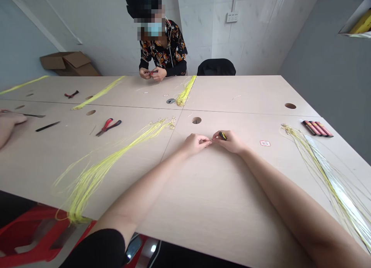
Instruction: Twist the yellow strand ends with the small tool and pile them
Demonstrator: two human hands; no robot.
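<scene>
My left hand [197,144] is closed in a pinch above the table, its fingertips almost meeting those of my right hand. Whatever it pinches is too small to make out. In my right hand [232,142] is a small tool with a black and yellow handle [222,136]; its working end is hidden by the fingers. To the left lies a long bundle of yellow cords [116,156], small metallic bits at its far end. A second bundle of yellow cords [315,163] lies at the right beside a clear plastic strip [327,167].
Several dark red tubes [317,128] sit at the right, and a small label [264,143] is nearer my right hand. Red-and-black pliers [108,127] and black tweezers [48,126] lie left. A co-worker [162,48] sits opposite; another person's hand [11,121] is at the left edge.
</scene>
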